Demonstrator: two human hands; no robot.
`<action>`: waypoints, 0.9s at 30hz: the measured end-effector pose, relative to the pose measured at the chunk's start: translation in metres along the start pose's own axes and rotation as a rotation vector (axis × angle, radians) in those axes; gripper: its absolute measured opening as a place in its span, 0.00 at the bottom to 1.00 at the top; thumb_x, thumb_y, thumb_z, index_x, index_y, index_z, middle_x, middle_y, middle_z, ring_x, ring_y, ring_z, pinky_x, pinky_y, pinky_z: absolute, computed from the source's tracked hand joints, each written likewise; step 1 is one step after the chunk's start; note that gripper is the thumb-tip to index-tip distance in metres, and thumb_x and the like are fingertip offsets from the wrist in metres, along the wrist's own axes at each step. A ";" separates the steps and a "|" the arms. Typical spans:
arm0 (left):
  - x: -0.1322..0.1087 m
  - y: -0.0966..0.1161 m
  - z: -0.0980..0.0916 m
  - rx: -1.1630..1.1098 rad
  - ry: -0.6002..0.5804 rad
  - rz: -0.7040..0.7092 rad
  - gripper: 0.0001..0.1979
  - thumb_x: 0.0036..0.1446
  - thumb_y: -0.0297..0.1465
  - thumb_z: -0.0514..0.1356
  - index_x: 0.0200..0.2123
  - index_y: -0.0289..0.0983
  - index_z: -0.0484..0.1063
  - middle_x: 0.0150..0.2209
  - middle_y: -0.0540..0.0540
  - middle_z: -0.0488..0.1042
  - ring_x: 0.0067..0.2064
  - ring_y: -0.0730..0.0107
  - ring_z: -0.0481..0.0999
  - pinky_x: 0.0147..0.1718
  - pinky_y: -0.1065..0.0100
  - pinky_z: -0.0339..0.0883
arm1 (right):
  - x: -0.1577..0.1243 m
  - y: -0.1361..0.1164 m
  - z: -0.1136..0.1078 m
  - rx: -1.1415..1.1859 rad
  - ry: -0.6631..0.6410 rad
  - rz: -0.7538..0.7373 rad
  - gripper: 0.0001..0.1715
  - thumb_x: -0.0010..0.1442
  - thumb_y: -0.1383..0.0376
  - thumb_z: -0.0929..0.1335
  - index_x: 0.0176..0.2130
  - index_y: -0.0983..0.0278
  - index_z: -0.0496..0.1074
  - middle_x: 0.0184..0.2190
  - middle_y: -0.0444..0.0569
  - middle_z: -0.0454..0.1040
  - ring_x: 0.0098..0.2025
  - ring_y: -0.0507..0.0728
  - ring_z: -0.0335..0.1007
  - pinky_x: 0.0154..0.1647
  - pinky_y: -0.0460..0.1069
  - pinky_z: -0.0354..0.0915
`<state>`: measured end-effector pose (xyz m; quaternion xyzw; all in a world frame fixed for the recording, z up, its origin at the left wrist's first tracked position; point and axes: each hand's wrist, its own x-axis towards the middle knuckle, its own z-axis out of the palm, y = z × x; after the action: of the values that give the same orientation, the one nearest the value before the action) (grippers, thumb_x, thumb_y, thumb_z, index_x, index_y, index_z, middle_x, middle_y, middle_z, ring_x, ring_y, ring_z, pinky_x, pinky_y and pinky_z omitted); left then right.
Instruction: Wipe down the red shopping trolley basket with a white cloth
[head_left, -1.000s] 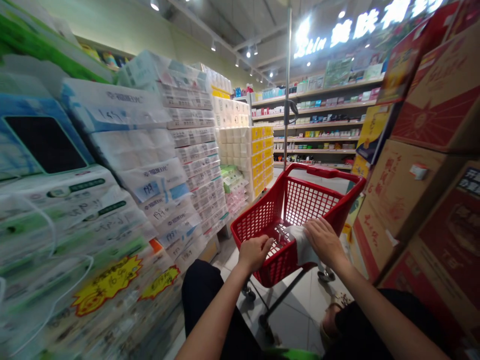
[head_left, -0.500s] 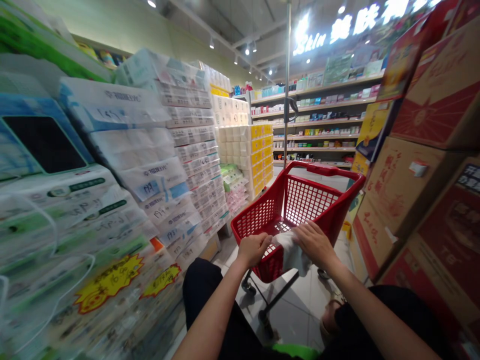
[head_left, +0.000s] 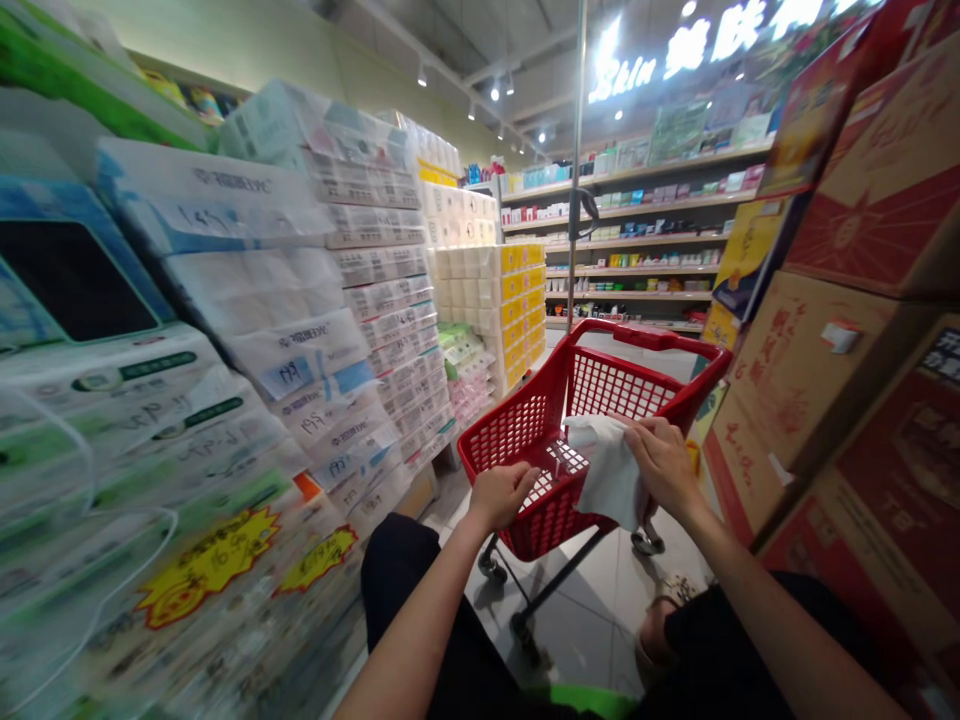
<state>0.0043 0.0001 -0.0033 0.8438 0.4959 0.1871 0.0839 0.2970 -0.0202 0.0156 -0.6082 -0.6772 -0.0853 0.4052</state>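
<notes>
A red plastic shopping cart (head_left: 540, 535) with a lattice basket stands right in front of my knees. My left hand (head_left: 501, 497) is closed on the near left part of the basket's rim, thumb on top. In my right hand (head_left: 666, 462) I pinch a white cloth (head_left: 611, 475) by its upper right side. The cloth hangs spread over the near right rim and the outside of the basket. The fingertips under its edge are partly hidden.
Stacked tissue packs (head_left: 292, 350) rise close on my left, with yellow price tags (head_left: 210, 565) low down. Cardboard boxes (head_left: 795, 360) are piled close on my right. Behind the cart are a metal pole (head_left: 576, 150) and shelves of small goods (head_left: 637, 225).
My right hand has moved right and slightly up with the cloth, away from my left hand. The cloth, bunched before, now hangs more spread out. My left hand stays at the rim.
</notes>
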 end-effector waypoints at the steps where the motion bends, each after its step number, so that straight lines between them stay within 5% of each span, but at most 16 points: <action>1: 0.000 0.000 0.000 -0.003 0.000 0.000 0.31 0.66 0.51 0.35 0.32 0.43 0.71 0.31 0.50 0.76 0.34 0.67 0.74 0.30 0.71 0.54 | 0.000 -0.004 -0.001 0.019 -0.040 0.004 0.25 0.67 0.53 0.55 0.57 0.51 0.67 0.43 0.49 0.70 0.46 0.58 0.69 0.49 0.55 0.65; 4: -0.001 0.002 -0.001 -0.030 0.020 0.004 0.27 0.66 0.51 0.37 0.38 0.45 0.71 0.34 0.50 0.77 0.37 0.65 0.76 0.32 0.71 0.58 | 0.000 -0.013 0.004 0.076 -0.132 -0.045 0.23 0.67 0.55 0.57 0.58 0.51 0.66 0.42 0.48 0.71 0.43 0.56 0.71 0.43 0.51 0.67; 9: -0.003 0.005 -0.004 -0.108 0.039 -0.017 0.22 0.66 0.50 0.41 0.55 0.48 0.61 0.39 0.52 0.77 0.40 0.64 0.77 0.37 0.68 0.63 | -0.002 -0.030 0.020 0.173 -0.108 -0.118 0.28 0.62 0.62 0.61 0.61 0.56 0.62 0.49 0.50 0.72 0.46 0.58 0.71 0.46 0.53 0.67; 12: -0.004 0.007 -0.006 -0.123 0.030 -0.020 0.22 0.66 0.48 0.43 0.58 0.47 0.58 0.42 0.51 0.77 0.42 0.64 0.77 0.39 0.67 0.64 | 0.005 -0.045 0.012 0.207 0.008 -0.062 0.32 0.58 0.67 0.61 0.62 0.58 0.60 0.47 0.50 0.74 0.45 0.59 0.70 0.46 0.54 0.66; 16: -0.003 0.008 -0.005 -0.115 0.020 -0.036 0.22 0.66 0.49 0.43 0.57 0.48 0.59 0.41 0.51 0.77 0.43 0.62 0.77 0.39 0.67 0.64 | 0.014 -0.067 -0.011 -0.031 0.148 -0.107 0.29 0.59 0.69 0.61 0.60 0.58 0.62 0.51 0.51 0.72 0.52 0.64 0.63 0.52 0.58 0.62; 22: -0.003 0.006 -0.002 -0.165 0.084 -0.040 0.18 0.67 0.45 0.43 0.52 0.45 0.60 0.40 0.51 0.76 0.39 0.65 0.77 0.36 0.68 0.63 | -0.011 -0.089 0.008 -0.056 -0.347 -0.330 0.21 0.64 0.59 0.62 0.56 0.57 0.66 0.47 0.49 0.74 0.49 0.59 0.67 0.41 0.51 0.65; 27: -0.004 0.005 -0.001 -0.180 0.104 -0.052 0.12 0.67 0.39 0.43 0.47 0.44 0.60 0.41 0.50 0.75 0.40 0.65 0.76 0.37 0.68 0.63 | -0.013 -0.081 0.027 -0.067 -0.322 -0.536 0.15 0.68 0.59 0.59 0.45 0.56 0.73 0.43 0.46 0.76 0.49 0.56 0.66 0.51 0.53 0.58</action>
<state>0.0066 -0.0062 -0.0018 0.8089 0.5023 0.2722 0.1385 0.2118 -0.0332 0.0197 -0.4267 -0.8656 -0.1138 0.2359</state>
